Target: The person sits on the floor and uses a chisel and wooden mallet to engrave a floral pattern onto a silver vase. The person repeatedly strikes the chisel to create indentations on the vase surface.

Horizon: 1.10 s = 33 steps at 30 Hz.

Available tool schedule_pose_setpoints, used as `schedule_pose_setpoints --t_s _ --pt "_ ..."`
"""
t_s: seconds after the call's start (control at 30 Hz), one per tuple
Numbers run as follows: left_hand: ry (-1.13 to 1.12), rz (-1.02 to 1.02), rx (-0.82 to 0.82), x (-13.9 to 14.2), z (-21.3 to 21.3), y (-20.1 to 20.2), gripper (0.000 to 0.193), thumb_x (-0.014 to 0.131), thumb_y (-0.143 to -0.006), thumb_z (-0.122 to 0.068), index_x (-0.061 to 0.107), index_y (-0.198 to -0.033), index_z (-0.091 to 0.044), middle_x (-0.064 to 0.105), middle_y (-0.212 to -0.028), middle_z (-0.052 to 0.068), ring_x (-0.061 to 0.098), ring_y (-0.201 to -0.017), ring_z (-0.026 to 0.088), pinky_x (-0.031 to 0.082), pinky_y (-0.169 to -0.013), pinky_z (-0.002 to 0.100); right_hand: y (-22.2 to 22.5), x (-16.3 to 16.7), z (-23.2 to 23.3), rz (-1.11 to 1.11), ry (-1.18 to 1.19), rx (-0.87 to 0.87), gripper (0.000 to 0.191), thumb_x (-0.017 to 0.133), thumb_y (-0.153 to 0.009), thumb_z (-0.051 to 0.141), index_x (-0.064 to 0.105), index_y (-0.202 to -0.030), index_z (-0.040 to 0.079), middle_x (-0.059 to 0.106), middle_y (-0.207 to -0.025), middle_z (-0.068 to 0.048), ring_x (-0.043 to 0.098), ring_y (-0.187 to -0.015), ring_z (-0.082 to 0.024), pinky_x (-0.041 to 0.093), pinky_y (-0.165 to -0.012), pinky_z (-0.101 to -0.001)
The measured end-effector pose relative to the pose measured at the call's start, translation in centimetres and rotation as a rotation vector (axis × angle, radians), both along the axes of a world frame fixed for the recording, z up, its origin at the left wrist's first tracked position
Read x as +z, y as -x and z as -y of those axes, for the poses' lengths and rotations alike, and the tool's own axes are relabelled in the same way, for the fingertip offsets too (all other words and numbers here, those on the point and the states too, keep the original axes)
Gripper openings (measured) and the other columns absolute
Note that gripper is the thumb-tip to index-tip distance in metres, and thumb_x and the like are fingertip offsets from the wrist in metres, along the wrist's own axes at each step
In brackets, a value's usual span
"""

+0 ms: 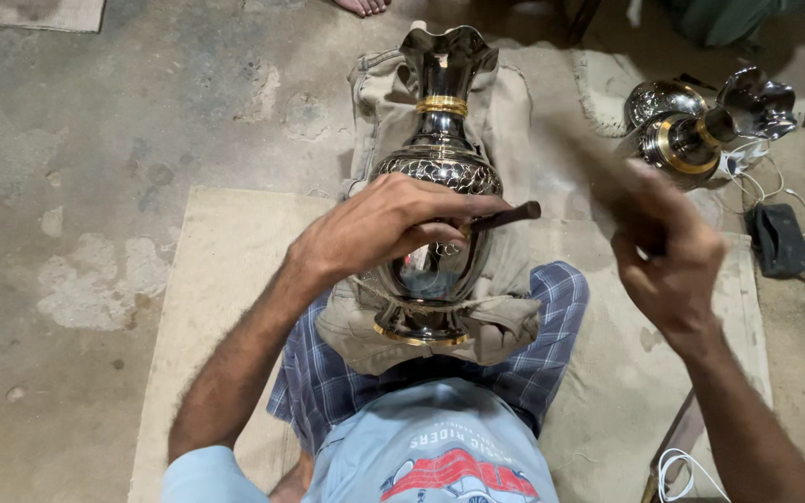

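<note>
Chisel (pixel 503 218) pinched in your left hand (pixel 386 224) at frame centre: keep its tip steady on the engraved vase (pixel 437 168) (cloth-cradled); your blurred right hand (pixel 668 247) looks fisted.

Shiny engraved metal vase (pixel 437 168), gold-banded, lying on cloth across lap

I wore a light blue short-sleeved T-shirt (pixel 440 447) with a red and white printed graphic on the chest, and a blue, white-lined checked cloth (pixel 328 382) over my legs. My forearms were bare and hairy, no rings or watch.
</note>
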<state>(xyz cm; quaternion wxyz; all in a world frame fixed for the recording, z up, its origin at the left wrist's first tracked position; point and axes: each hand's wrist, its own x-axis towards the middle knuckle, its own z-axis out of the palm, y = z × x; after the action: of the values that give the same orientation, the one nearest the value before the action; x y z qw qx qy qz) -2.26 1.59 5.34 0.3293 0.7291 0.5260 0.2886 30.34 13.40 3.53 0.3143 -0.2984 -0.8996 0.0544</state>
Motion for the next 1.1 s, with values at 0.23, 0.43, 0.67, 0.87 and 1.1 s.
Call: schedule_pose_setpoints --t_s 0.23,0.43,0.67,0.87,1.1 --pt "-0.280 -0.058 -0.102 0.7 -0.1 0.4 0.051 0.071 -0.088 -0.022 0.062 -0.138 -0.030 0.080 -0.109 -0.003 0.070 -0.070 0.012 0.060 -0.071 0.038 -0.5 -1.8 -0.6 -0.211 -0.193 0.079 0.043 0.072 -0.099 0.003 0.057 -0.139 0.000 0.071 -0.100 -0.011 0.071 -0.076 -0.026 0.061 -0.065 -0.0331" --pt "-0.195 -0.109 -0.023 0.5 0.3 -0.1 0.053 0.069 -0.086 -0.023 0.061 -0.138 -0.031 0.080 -0.102 -0.003 0.066 -0.062 0.012 0.060 -0.063 0.039 -1.1 -2.3 -0.9 -0.168 -0.081 0.080 0.047 0.072 -0.097 -0.001 0.056 -0.142 -0.001 0.072 -0.107 -0.014 0.065 -0.068 -0.016 0.053 -0.056 -0.0287" --pt "-0.196 0.006 0.125 0.5 1.6 -0.5 0.051 0.067 -0.091 -0.022 0.059 -0.141 -0.028 0.080 -0.100 0.000 0.070 -0.064 0.012 0.062 -0.062 0.036 0.3 1.7 -2.5 0.161 -0.392 0.027 0.047 0.077 -0.097 0.007 0.062 -0.142 0.010 0.074 -0.099 -0.011 0.069 -0.075 -0.019 0.057 -0.062 -0.0336" --pt "-0.193 0.077 0.218 0.5 2.5 -1.0 0.051 0.071 -0.093 -0.017 0.058 -0.141 -0.027 0.080 -0.098 0.002 0.075 -0.073 0.013 0.063 -0.066 0.036 2.3 5.6 -2.3 0.329 -0.310 0.105 0.052 0.080 -0.090 0.007 0.060 -0.138 0.012 0.076 -0.099 -0.015 0.071 -0.070 -0.023 0.057 -0.051 -0.0327" --pt "-0.327 0.235 0.318 -1.1 3.5 -1.3 0.053 0.073 -0.094 -0.011 0.056 -0.143 -0.021 0.080 -0.103 0.006 0.080 -0.090 0.014 0.066 -0.078 0.035 3.3 8.8 -2.6 0.257 -0.025 0.177 0.042 0.077 -0.095 0.014 0.054 -0.132 0.017 0.069 -0.094 -0.007 0.066 -0.073 -0.016 0.058 -0.064 -0.0295"
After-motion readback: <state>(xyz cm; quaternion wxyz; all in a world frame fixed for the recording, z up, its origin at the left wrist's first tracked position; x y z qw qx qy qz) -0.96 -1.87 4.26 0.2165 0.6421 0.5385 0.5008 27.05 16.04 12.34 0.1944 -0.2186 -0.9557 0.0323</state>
